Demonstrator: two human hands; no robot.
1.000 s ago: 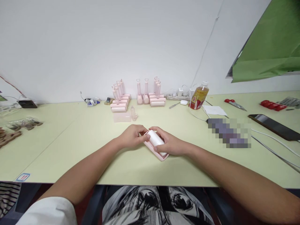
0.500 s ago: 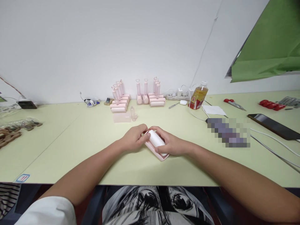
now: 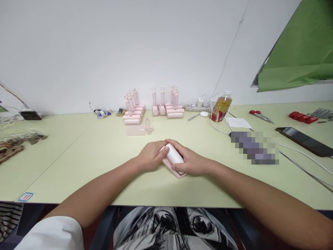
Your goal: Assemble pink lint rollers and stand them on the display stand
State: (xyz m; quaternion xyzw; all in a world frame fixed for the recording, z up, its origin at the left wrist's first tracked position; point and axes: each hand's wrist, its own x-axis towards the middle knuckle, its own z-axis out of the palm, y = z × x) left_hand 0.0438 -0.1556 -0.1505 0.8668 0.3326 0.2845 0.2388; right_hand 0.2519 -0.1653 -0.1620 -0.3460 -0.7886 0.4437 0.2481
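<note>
White roll (image 3: 174, 155) in pink case (image 3: 171, 168) (handheld)

Left hand (image 3: 152, 155) beside right hand (image 3: 191, 160)

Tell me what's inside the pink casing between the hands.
A white cylinder lies in the pink casing. The left hand covers its far end, the right hand one side; anything beneath the cylinder is hidden.
</note>
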